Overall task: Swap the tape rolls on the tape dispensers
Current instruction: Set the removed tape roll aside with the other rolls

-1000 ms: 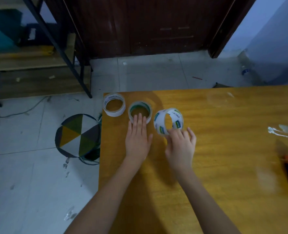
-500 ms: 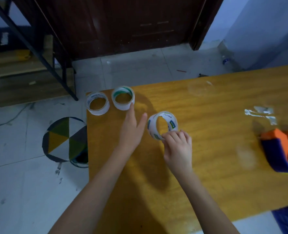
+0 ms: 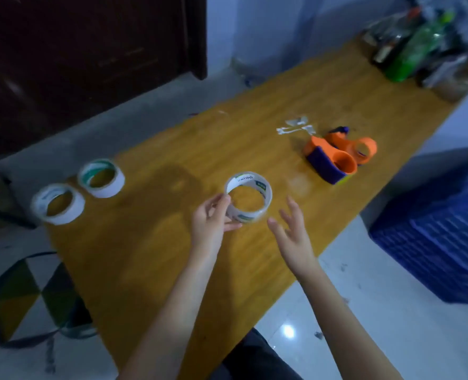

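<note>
Left hand (image 3: pixel 213 223) gripping tape roll (image 3: pixel 250 197), dispensers (image 3: pixel 339 157) apparently beyond

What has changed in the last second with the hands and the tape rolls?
The clear printed tape roll passed from the right hand, now open beside it, to the left hand. The two white tape rolls stayed flat at the yellow wooden table's edge.

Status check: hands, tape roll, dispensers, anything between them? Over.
Left hand grips clear tape roll; right hand open beside it, empty. Orange dispensers sit farther right, apart. Bare table between. Two spare rolls parked far left.
</note>
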Motion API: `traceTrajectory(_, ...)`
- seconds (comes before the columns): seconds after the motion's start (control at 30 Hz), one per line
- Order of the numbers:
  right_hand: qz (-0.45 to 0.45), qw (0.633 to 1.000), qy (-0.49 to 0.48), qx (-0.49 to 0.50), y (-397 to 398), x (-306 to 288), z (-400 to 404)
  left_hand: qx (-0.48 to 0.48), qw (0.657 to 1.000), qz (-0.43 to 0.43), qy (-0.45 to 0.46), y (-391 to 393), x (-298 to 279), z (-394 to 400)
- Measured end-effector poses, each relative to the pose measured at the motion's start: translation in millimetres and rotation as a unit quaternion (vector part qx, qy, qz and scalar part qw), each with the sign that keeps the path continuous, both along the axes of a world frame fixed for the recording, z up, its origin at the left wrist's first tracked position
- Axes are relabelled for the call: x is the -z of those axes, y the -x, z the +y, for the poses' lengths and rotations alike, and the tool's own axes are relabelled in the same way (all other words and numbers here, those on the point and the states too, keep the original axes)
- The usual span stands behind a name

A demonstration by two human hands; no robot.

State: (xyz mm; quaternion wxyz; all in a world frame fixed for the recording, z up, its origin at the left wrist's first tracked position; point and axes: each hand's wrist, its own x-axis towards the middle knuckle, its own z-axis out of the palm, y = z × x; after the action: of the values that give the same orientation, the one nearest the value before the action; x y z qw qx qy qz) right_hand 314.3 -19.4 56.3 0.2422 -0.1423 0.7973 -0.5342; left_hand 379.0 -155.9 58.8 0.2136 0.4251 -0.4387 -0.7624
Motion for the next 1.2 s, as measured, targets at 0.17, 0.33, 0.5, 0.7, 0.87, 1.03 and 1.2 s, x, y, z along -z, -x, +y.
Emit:
traceTrajectory(0.17, -0.164, 0.971, 0.113, 0.131, 10, -18, 52, 0.098, 0.995, 0.025, -0.015, 27, -9, 56)
traceTrajectory(0.33, -0.172, 0.957, 0.126, 0.198, 19, -24, 93, 0.158, 0.987, 0.026, -0.022, 40, -17, 101)
traceTrajectory(0.5, -0.186, 0.950, 0.150, 0.200, 33, -25, 129, 0.195, 0.981, 0.025, -0.007, 51, -18, 124)
traceTrajectory(0.7, -0.206, 0.942, 0.170, 0.202, 67, -19, 170, 0.193, 0.981, 0.019, -0.022, 86, -20, 161)
traceTrajectory(0.87, -0.220, 0.941, 0.179, 0.183, 115, -19, 217, 0.169, 0.985, 0.009, -0.032, 131, -22, 208)
traceTrajectory(1.03, -0.229, 0.949, 0.168, 0.136, 173, -22, 260, 0.158, 0.987, 0.006, -0.015, 175, -24, 249)
traceTrajectory(1.2, -0.256, 0.950, 0.147, 0.100, 228, -22, 271, 0.140, 0.990, 0.000, -0.007, 212, -27, 263)
